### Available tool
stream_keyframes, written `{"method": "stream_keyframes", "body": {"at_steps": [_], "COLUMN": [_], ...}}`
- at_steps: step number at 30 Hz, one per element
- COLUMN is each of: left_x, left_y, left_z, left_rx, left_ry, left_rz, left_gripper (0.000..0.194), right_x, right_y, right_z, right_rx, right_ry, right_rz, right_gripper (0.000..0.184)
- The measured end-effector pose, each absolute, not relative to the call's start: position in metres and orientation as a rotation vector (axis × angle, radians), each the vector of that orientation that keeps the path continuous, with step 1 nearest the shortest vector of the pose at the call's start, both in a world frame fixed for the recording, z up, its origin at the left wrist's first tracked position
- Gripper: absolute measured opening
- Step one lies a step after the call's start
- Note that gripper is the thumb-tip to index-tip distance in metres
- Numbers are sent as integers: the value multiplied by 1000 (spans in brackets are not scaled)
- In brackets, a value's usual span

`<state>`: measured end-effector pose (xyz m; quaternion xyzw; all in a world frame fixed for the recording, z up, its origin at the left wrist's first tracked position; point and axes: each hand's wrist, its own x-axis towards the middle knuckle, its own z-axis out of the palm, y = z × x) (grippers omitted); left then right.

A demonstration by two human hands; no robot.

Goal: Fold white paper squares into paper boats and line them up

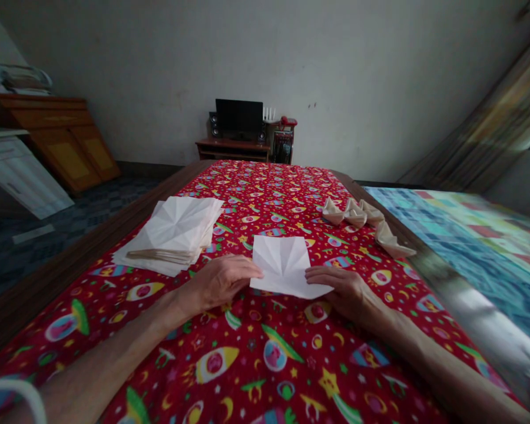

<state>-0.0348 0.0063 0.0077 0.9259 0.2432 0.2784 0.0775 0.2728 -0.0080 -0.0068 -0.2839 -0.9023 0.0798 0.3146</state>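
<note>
Pale wall (357,76) across the back. Before it, a long dark surface (79,262), spread with a red cloth (256,377) printed with rockets and stars. To the right, a bed (450,235) in blue and patchwork covers; to the left, an orange-brown cabinet (66,147) behind a white cabinet (22,176). Against the wall, a dark monitor (239,116). On the left half of the cloth, a loose stack of creased white papers (174,229). Near the middle, to the right of the stack, a single white sheet (282,268) with creases fanning outward, between left hand (227,280) and right hand (347,288). Along the far right, four folded paper pieces (355,213), three bunched and one nearer. Fingers of each hand close together, laid over opposite side edges of the sheet; thumbs largely hidden, hence impossible to tell whether clamped or merely resting.
</note>
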Motion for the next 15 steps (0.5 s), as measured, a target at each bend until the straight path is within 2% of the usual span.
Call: {"method": "stream_keyframes", "body": {"at_steps": [9, 15], "left_x": [-20, -15], "left_y": [-7, -5], "left_z": [3, 4], "left_rx": [2484, 2367], "left_ry": [1126, 1291], "left_rz": [933, 926], "left_gripper": [21, 30], "right_x": [269, 264], "right_y": [-13, -8], "right_z": [3, 5], "right_rx": [-1000, -1312], "right_ry": [-2257, -2072], "right_rz": [440, 622], "right_gripper": [22, 30]}}
